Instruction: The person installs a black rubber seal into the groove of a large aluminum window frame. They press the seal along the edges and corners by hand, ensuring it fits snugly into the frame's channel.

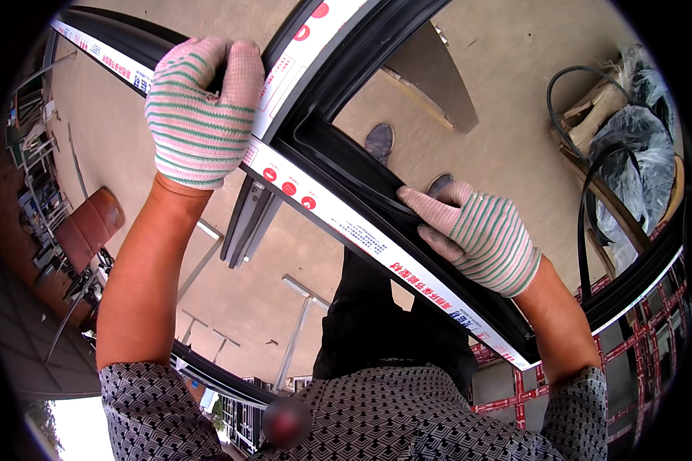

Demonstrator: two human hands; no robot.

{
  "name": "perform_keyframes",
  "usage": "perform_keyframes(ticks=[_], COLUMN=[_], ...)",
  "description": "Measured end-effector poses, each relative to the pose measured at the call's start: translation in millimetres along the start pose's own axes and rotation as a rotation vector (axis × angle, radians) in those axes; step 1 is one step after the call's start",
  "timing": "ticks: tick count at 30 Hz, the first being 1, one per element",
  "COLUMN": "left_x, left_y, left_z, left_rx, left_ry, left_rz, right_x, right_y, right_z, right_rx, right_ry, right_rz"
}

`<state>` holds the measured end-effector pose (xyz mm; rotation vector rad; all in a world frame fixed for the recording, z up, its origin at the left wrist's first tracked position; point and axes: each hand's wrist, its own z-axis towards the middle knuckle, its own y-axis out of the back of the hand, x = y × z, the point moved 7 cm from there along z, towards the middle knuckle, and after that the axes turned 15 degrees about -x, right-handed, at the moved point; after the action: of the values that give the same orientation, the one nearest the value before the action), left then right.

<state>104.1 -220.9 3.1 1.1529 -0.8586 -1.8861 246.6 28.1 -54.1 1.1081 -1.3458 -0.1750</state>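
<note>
We have the frame [346,221] slanting from far left to near right. Our left hand [201,115] is curled closed over it beside the joint [260,143], seemingly to steady it; our right hand [478,238] is half-curled against the black strip [354,170], perhaps keeping it in line, though we cannot tell whether that hand pinches it.

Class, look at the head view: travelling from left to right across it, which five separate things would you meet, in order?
Reddish-brown panel → left gloved hand → left-hand grey shoe → right gloved hand → clear plastic sheeting.
</note>
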Motion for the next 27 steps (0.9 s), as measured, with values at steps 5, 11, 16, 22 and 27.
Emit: perform_keyframes(ticks=[5,11,16,22,27], left_x=[0,-3,-4,-5,-7], left_y=[0,2,1,1,2], left_z=[0,0,1,2,3], left_rx=[0.003,-0.063,-0.073,-0.065,-0.076], left_ry=[-0.021,0.016,-0.003,0.003,-0.023], left_rz=[0.021,-0.067,-0.093,-0.078,-0.087], right_x=[0,5,4,5,7], right_y=[-3,-5,-7,-12,-12], right_z=[3,11,12,10,15], right_rx=[-0.038,0.107,0.102,0.084,0.148], right_ry=[-0.004,-0.04,0.009,0.059,-0.008], right_rz=[0.055,-0.02,-0.033,-0.029,-0.1])
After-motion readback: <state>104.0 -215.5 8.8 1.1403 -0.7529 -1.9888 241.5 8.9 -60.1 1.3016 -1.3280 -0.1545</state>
